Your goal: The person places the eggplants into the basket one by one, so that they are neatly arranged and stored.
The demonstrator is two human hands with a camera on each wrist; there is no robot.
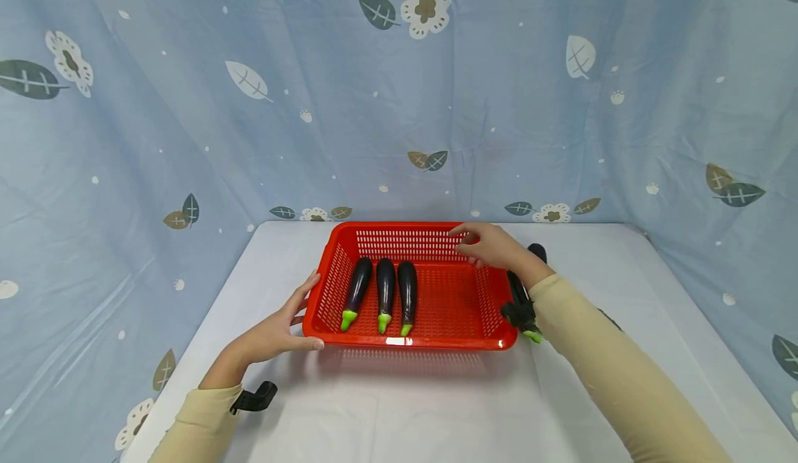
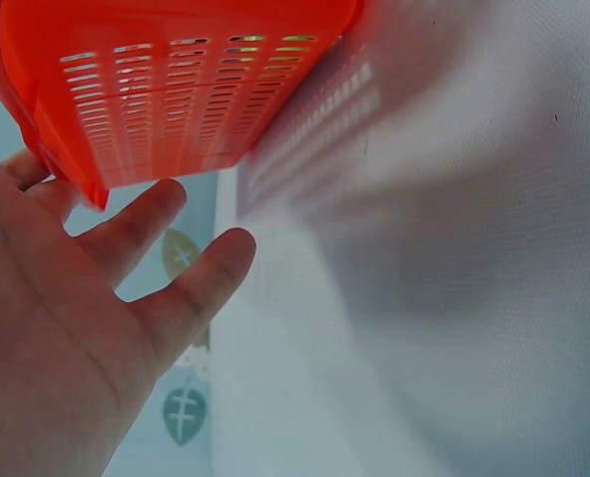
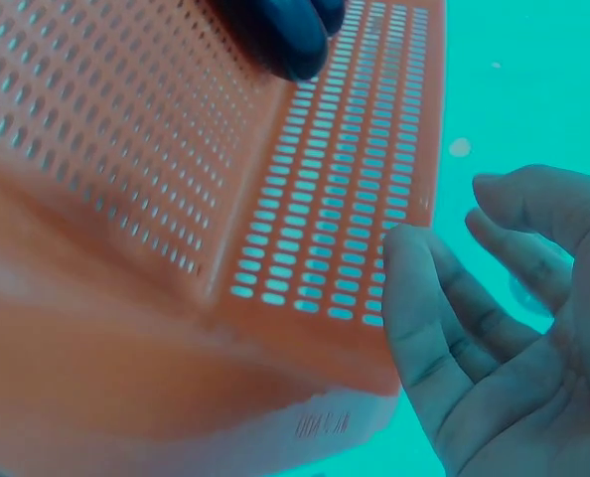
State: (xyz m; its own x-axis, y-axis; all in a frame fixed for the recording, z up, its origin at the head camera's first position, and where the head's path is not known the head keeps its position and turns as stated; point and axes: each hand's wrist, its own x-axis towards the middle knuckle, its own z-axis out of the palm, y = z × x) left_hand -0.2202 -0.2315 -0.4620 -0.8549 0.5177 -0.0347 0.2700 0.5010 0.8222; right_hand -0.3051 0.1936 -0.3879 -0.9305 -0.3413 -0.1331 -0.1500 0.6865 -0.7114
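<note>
A red plastic basket (image 1: 461, 342) with slotted walls sits on the white table. Inside it, toward the left, three dark purple eggplants (image 1: 385, 286) lie side by side, green stems facing me. My left hand (image 1: 274, 335) rests against the basket's left end, fingers spread; in the left wrist view some fingertips go behind the rim. Above the basket's back right part is my right hand (image 1: 492, 245), its fingers loosely bent with nothing between them. In the right wrist view this hand (image 3: 514, 348) appears beside the slotted wall; contact cannot be told.
Right of the basket, partly hidden by my right arm, lies at least one more eggplant (image 1: 537, 249). A dark edge (image 1: 609, 319) shows beside the right sleeve. Blue patterned cloth (image 1: 399, 102) hangs behind the table (image 1: 405, 414) and along its sides.
</note>
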